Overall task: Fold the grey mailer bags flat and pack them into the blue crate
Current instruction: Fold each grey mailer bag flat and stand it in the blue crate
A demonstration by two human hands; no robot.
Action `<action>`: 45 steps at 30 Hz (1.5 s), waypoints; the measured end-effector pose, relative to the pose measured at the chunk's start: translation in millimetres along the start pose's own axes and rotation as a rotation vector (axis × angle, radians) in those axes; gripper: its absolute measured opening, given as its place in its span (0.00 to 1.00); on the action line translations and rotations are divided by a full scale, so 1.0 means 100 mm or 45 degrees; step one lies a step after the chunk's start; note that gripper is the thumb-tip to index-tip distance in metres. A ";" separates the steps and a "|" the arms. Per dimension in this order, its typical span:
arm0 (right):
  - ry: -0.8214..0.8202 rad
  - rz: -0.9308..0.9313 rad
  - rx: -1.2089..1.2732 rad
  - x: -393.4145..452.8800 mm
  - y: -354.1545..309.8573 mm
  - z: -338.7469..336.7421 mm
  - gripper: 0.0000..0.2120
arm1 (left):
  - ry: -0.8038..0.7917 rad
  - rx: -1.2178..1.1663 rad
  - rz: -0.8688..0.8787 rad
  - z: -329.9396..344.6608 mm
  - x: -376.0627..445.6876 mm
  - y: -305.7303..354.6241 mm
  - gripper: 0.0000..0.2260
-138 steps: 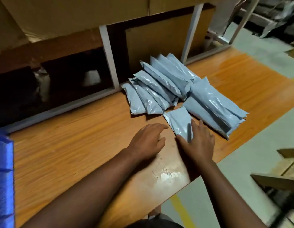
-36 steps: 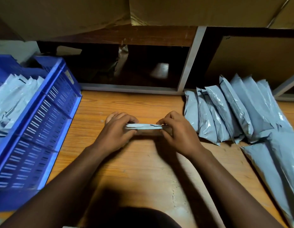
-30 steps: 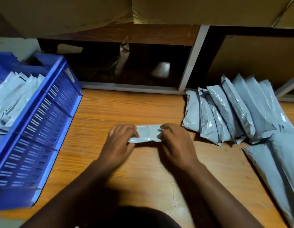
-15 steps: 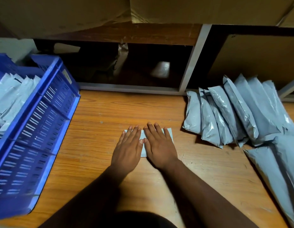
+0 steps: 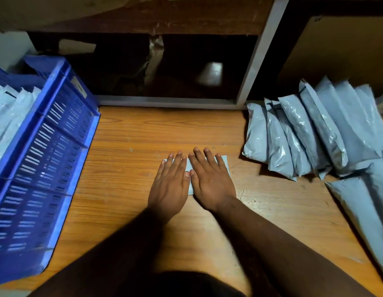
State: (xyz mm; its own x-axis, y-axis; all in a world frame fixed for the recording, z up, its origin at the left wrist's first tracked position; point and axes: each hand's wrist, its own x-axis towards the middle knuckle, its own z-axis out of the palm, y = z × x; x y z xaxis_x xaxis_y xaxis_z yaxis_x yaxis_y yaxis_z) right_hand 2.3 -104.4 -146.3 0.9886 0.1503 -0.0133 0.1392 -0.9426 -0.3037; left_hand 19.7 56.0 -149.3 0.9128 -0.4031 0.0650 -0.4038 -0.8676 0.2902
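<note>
table (image 5: 126, 133): one wooden top, filling the view from 7 o'clock round to 4 o'clock.
blue crate (image 5: 46, 159): one slotted crate at 9 o'clock, standing on the table's left edge; pale folded bags (image 5: 6, 118) lie inside it, too overlapped to count.
shelf frame (image 5: 259, 54): one grey upright post at 1 o'clock, with a grey rail along the table's far edge at 12 o'clock and a dark opening behind.
stuffed mailers (image 5: 304, 133): a leaning row at 2 o'clock; about seven can be made out, each overlapping the next, and at least one more lies flat at 4 o'clock, cut by the frame edge.
folded mailer bag (image 5: 224, 162): one grey bag flat on the table at centre, well apart from the crate and from the row; only its corners and a strip between the hands show.
left hand (image 5: 170, 185): one, fingers straight and spread flat, pressing on the bag's left half.
right hand (image 5: 209, 179): one, fingers straight and flat, pressing on the bag's right half; the two thumbs lie just beside each other.
</note>
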 end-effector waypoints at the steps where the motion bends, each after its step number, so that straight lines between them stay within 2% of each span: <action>1: -0.009 -0.007 0.040 -0.01 0.02 -0.02 0.27 | -0.021 -0.063 -0.013 -0.03 -0.01 -0.01 0.28; 4: -0.003 -0.031 0.109 -0.03 0.01 -0.12 0.26 | -0.020 -0.247 -0.035 -0.14 -0.01 -0.05 0.29; 7: 0.008 -0.086 0.092 -0.06 -0.07 -0.12 0.27 | 0.000 -0.134 0.052 -0.14 -0.01 -0.09 0.28; 11: 0.023 -0.046 0.033 -0.08 -0.11 0.00 0.26 | -0.025 -0.013 0.053 -0.03 -0.05 -0.11 0.27; 20: 0.016 -0.056 0.026 -0.04 -0.08 0.04 0.26 | 0.006 0.051 0.082 -0.01 -0.01 -0.09 0.25; 22: 0.009 -0.055 0.126 -0.04 -0.08 0.02 0.26 | -0.004 -0.008 0.078 -0.02 -0.02 -0.11 0.25; 25: -0.061 0.081 0.547 0.00 0.01 -0.18 0.26 | -0.037 -0.251 -0.019 -0.08 0.04 -0.15 0.29; 26: -0.030 0.100 0.590 0.01 0.06 -0.24 0.26 | -0.068 -0.306 -0.054 -0.11 0.08 -0.15 0.31; 28: 0.050 0.090 0.363 0.00 0.16 -0.26 0.25 | -0.129 -0.214 -0.032 -0.17 0.14 -0.12 0.34; 31: 0.034 0.086 0.106 -0.07 0.20 -0.11 0.27 | -0.126 -0.027 0.120 -0.15 0.16 -0.05 0.34; 36: 0.057 0.099 -0.033 -0.07 0.18 -0.04 0.27 | -0.091 0.045 0.117 -0.06 0.16 -0.01 0.28; 40: 0.026 0.100 -0.011 -0.07 0.17 -0.04 0.28 | -0.129 0.059 0.112 -0.09 0.16 0.02 0.28; 42: -0.019 0.098 0.014 -0.06 0.19 -0.05 0.28 | -0.160 0.003 0.106 -0.08 0.16 -0.01 0.30; 45: -0.080 0.109 0.110 -0.02 0.20 -0.14 0.29 | -0.202 -0.300 0.047 -0.13 0.19 -0.12 0.33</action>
State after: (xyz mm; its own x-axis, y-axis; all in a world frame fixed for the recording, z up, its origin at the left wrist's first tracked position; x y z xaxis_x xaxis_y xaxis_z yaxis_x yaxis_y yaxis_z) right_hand 4.3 -128.1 -138.7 0.9906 0.0913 -0.1019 0.0461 -0.9240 -0.3796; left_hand 42.7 62.5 -139.3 0.8692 -0.4901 -0.0654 -0.3946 -0.7673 0.5054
